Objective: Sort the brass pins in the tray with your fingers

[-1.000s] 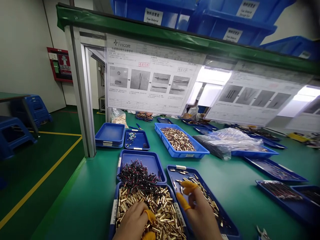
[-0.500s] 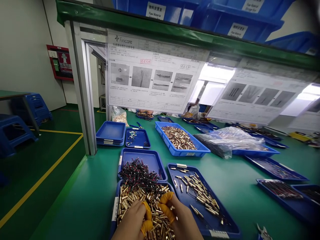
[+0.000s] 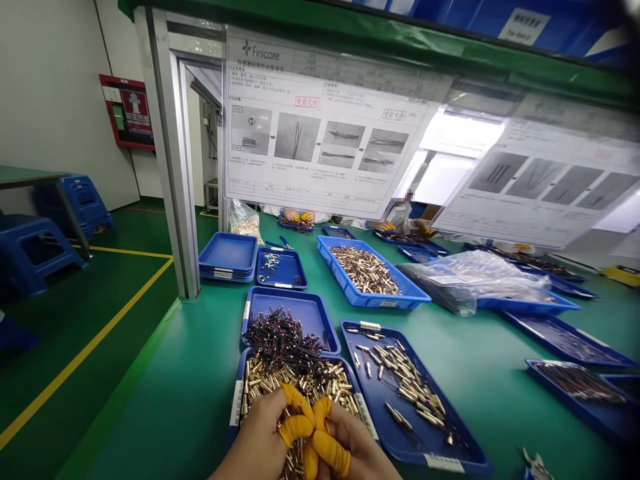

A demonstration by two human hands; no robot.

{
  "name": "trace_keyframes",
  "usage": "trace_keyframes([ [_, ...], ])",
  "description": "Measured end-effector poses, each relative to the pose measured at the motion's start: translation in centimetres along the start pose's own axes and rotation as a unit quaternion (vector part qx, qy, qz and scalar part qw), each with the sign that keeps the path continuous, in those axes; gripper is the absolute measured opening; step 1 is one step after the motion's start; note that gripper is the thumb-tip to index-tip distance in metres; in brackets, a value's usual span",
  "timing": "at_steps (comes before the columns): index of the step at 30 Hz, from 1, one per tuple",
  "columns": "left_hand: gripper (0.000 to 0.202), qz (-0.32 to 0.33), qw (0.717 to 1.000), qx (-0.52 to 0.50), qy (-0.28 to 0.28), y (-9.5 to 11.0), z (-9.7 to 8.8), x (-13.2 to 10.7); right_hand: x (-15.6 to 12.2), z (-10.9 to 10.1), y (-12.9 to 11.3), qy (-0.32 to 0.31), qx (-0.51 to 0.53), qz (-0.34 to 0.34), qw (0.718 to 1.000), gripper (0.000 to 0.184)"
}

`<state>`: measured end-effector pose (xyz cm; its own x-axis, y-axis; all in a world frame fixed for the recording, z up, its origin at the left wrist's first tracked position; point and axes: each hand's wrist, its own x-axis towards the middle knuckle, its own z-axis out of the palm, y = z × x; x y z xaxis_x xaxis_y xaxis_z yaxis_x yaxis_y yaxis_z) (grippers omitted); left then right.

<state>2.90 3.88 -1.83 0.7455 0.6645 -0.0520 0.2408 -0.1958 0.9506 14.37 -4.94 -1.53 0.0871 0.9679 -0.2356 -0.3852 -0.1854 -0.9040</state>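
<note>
My left hand (image 3: 265,437) and my right hand (image 3: 347,447) meet at the bottom edge, over a blue tray (image 3: 235,403) heaped with small brass sleeves (image 3: 300,383). Both wear yellow finger cots, and their fingertips are pinched together on something too small to make out. Behind that tray lies another blue tray (image 3: 310,310) holding a bundle of thin black and red wires (image 3: 277,340). To the right, a long blue tray (image 3: 450,460) carries brass-tipped pieces (image 3: 400,373) laid loosely.
Farther back stand stacked blue trays (image 3: 227,257), a tray of brass parts (image 3: 367,270) and a clear bag (image 3: 475,280). More trays line the right side (image 3: 575,380). Instruction sheets (image 3: 325,127) hang overhead. Other people's hands (image 3: 297,217) work across the green table (image 3: 490,373). Pliers (image 3: 533,460) lie bottom right.
My right hand has come left from the long tray to the brass sleeves and now touches my left hand. The view has tilted slightly down.
</note>
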Motion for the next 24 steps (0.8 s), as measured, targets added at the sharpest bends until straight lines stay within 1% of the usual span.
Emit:
trace_keyframes([
  [4, 0.011, 0.018, 0.999, -0.027, -0.002, -0.1, 0.0, 0.0, -0.2, 0.6, -1.0, -0.012, 0.117, 0.020, 0.993, 0.028],
  [9, 0.010, 0.045, 0.999, -0.029, -0.006, -0.5, 0.0, -0.1, -0.2, 0.3, -1.6, -0.035, 0.147, 0.047, 0.987, 0.022],
  [13, 0.010, 0.056, 0.998, -0.024, -0.005, -1.1, 0.0, -0.3, -0.4, 0.4, -1.7, -0.030, 0.176, 0.057, 0.982, 0.019],
  [16, 0.017, 0.037, 0.998, -0.055, 0.006, -1.6, 0.0, -0.4, -0.4, 0.6, -1.4, -0.021, 0.207, 0.045, 0.977, 0.016],
  [19, 0.016, 0.021, 0.997, -0.073, 0.006, -1.3, -0.1, -0.2, -0.1, 0.4, -1.1, -0.006, 0.193, 0.008, 0.981, 0.018],
  [22, 0.015, 0.012, 1.000, -0.014, 0.010, -0.9, -0.1, 0.1, 0.3, -0.3, -1.4, 0.040, 0.144, -0.046, 0.988, 0.026],
  [24, 0.020, 0.023, 0.998, 0.051, -0.005, -1.1, 0.0, 0.3, 0.4, -0.8, -1.8, 0.070, 0.110, -0.059, 0.990, 0.030],
])
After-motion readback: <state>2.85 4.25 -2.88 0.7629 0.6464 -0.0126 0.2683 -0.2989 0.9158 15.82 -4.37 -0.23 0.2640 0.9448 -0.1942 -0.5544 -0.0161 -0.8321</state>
